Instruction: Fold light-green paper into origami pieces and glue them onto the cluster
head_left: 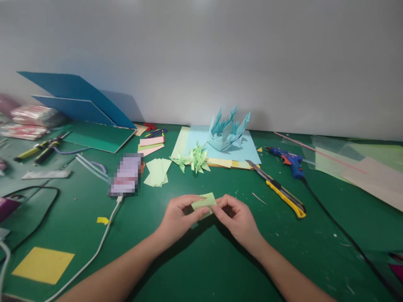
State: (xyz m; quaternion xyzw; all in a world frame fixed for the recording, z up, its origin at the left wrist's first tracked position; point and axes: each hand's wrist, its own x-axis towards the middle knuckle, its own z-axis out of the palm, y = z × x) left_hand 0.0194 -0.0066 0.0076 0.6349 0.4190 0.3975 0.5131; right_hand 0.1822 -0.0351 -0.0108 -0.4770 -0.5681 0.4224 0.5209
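Observation:
Between my two hands, above the green table, is a small piece of light green paper [205,202]. My left hand [182,216] pinches it with the thumb in front and the fingers behind. The fingertips of my right hand [236,216] close on its right edge. Beyond my hands stand pale green folded paper flowers [199,157], with a smaller one to their left. A stack of light green paper slips [157,172] lies just left of them. Farther back, a blue folded paper piece with pointed tips [228,132] rests on blue sheets [252,154].
A yellow box cutter [283,195] with its blade out and a blue glue gun [291,161] with a black cord lie at right. At left are a phone [126,174] on a white cable, a yellow paper square [44,265], pliers [47,149] and blue boards [78,111].

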